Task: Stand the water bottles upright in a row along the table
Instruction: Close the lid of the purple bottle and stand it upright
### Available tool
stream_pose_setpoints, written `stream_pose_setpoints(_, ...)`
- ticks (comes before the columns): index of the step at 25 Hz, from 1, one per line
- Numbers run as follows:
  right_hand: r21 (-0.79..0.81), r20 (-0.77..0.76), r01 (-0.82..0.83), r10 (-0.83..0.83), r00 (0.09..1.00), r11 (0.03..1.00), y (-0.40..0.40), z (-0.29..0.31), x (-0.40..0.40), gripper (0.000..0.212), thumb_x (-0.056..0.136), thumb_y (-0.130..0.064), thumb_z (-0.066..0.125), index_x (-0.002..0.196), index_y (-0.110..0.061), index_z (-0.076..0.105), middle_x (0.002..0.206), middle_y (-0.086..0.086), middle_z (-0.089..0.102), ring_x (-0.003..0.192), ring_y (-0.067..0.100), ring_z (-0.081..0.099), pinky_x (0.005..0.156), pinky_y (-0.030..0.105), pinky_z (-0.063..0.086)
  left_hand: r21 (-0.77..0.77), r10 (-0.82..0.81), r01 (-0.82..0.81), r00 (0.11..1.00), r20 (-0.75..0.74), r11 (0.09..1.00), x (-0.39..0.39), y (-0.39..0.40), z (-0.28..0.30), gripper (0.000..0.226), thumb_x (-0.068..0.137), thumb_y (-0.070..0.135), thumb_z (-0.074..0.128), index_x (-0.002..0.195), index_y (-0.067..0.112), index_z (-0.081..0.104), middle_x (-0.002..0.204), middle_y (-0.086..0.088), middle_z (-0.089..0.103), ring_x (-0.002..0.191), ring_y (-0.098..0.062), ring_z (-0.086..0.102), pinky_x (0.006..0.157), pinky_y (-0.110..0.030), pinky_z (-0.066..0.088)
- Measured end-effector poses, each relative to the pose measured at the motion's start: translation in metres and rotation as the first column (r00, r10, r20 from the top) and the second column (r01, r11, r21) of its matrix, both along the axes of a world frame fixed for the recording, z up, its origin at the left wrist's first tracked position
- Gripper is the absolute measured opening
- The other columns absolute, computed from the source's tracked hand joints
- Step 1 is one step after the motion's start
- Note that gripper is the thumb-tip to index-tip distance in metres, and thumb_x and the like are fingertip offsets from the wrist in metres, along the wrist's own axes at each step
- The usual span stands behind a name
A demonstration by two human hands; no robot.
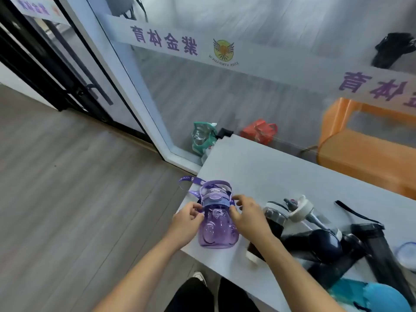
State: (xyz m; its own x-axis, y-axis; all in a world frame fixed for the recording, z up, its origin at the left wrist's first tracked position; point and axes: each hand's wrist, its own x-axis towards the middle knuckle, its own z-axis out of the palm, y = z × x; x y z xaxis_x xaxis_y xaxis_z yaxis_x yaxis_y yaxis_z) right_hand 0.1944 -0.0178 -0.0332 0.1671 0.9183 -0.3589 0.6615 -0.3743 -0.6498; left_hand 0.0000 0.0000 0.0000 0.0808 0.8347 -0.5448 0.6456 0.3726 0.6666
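A purple see-through water bottle [216, 224] with a lilac lid and a purple strap stands upright at the left end of the grey table [258, 167]. My left hand [188, 218] grips its left side just below the lid. My right hand [246, 216] grips its right side at the same height. To the right, several bottles lie in a heap: a dark bottle with a silver collar [273, 218], a clear bottle with a white lid [302, 210], a black bottle [324, 245], a tall dark bottle [382, 251] and a blue bottle [369, 296].
A glass wall with purple lettering runs behind the table. An orange stool [360, 140], a red bag [260, 130] and a green bag [202, 137] sit beyond it. A black strap [355, 212] lies on the table. Grey wood floor is at left.
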Motion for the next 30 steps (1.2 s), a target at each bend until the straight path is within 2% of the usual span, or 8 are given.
stream_pose_setpoints(4,-0.228,-0.038,0.079,-0.089,0.995,0.971,0.025,-0.018,-0.003,0.033,0.097,-0.039,0.048,0.114,-0.016,0.065,0.109,0.006,0.07,0.1,0.027,0.064,0.078,0.033,0.044,-0.11,0.054,-0.064,0.994,-0.092,0.992,0.005,0.033,-0.023,0.032,0.094,0.035,0.052,0.125,0.028,0.051,0.106,0.004,0.061,0.096,-0.018,0.059,0.08,-0.031,0.042)
stream_pose_setpoints(8,-0.36,-0.168,0.185,-0.258,0.951,0.914,0.048,-0.035,-0.006,0.041,0.099,-0.043,0.045,0.108,-0.015,0.072,0.101,0.009,0.071,0.096,0.028,0.064,0.08,0.035,0.048,-0.328,0.175,-0.179,0.984,-0.041,0.928,0.007,0.064,-0.063,0.052,0.088,0.051,0.054,0.129,0.018,0.052,0.129,-0.016,0.062,0.106,-0.034,0.066,0.073,-0.032,0.052)
stream_pose_setpoints(13,-0.425,-0.268,0.255,-0.39,0.881,0.868,0.057,-0.05,-0.015,0.047,0.094,-0.051,0.055,0.118,-0.014,0.069,0.114,0.008,0.07,0.1,0.024,0.064,0.083,0.033,0.047,-0.505,0.353,-0.235,0.923,0.152,0.831,0.018,0.078,-0.061,0.035,0.092,0.046,0.058,0.112,0.017,0.062,0.099,-0.003,0.068,0.075,-0.018,0.064,0.066,-0.031,0.054)
stream_pose_setpoints(19,-0.187,-0.48,0.442,-0.474,0.738,0.878,0.08,-0.017,-0.013,0.034,0.093,-0.029,0.066,0.123,-0.016,0.057,0.116,0.007,0.067,0.104,0.021,0.065,0.087,0.032,0.054,-0.273,0.338,-0.246,0.866,0.368,0.93,0.02,0.107,-0.038,0.035,0.088,0.03,0.069,0.118,0.019,0.054,0.115,-0.004,0.068,0.097,-0.013,0.066,0.087,-0.041,0.057)
stream_pose_setpoints(22,-0.109,-0.592,0.471,-0.438,0.676,0.875,0.089,0.011,-0.012,0.024,0.097,-0.025,0.06,0.119,-0.017,0.055,0.11,0.004,0.067,0.1,0.018,0.066,0.079,0.026,0.057,-0.1,0.186,-0.157,0.872,0.454,0.983,0.024,0.125,-0.015,0.037,0.087,0.022,0.071,0.12,0.016,0.056,0.113,-0.004,0.07,0.102,-0.015,0.068,0.083,-0.032,0.058)
stream_pose_setpoints(24,-0.037,-0.592,0.464,-0.393,0.703,0.885,0.088,0.018,-0.013,0.018,0.099,-0.023,0.055,0.115,-0.015,0.056,0.105,-0.001,0.066,0.095,0.014,0.065,0.077,0.024,0.056,0.019,0.086,-0.105,0.895,0.438,0.994,0.028,0.133,-0.004,0.035,0.087,0.015,0.07,0.119,0.016,0.055,0.109,0.002,0.068,0.097,-0.008,0.066,0.075,-0.017,0.055)
stream_pose_setpoints(27,0.023,-0.585,0.43,-0.336,0.738,0.903,0.077,0.015,-0.019,0.022,0.102,-0.015,0.047,0.12,-0.021,0.057,0.112,-0.006,0.064,0.106,0.015,0.062,0.087,0.027,0.055,0.076,-0.041,0.011,0.91,0.412,0.997,0.029,0.134,0.0,0.048,0.086,-0.007,0.06,0.127,0.016,0.052,0.122,-0.003,0.064,0.105,-0.007,0.062,0.081,-0.018,0.053)
stream_pose_setpoints(30,0.016,-0.575,0.413,-0.33,0.749,0.91,0.068,0.013,-0.022,0.025,0.103,-0.02,0.046,0.125,-0.029,0.053,0.121,-0.005,0.062,0.113,0.015,0.06,0.087,0.023,0.053,0.087,-0.128,0.101,0.906,0.403,0.991,0.024,0.129,-0.002,0.051,0.087,-0.007,0.06,0.131,0.016,0.05,0.125,-0.002,0.06,0.11,-0.009,0.059,0.076,-0.014,0.054)
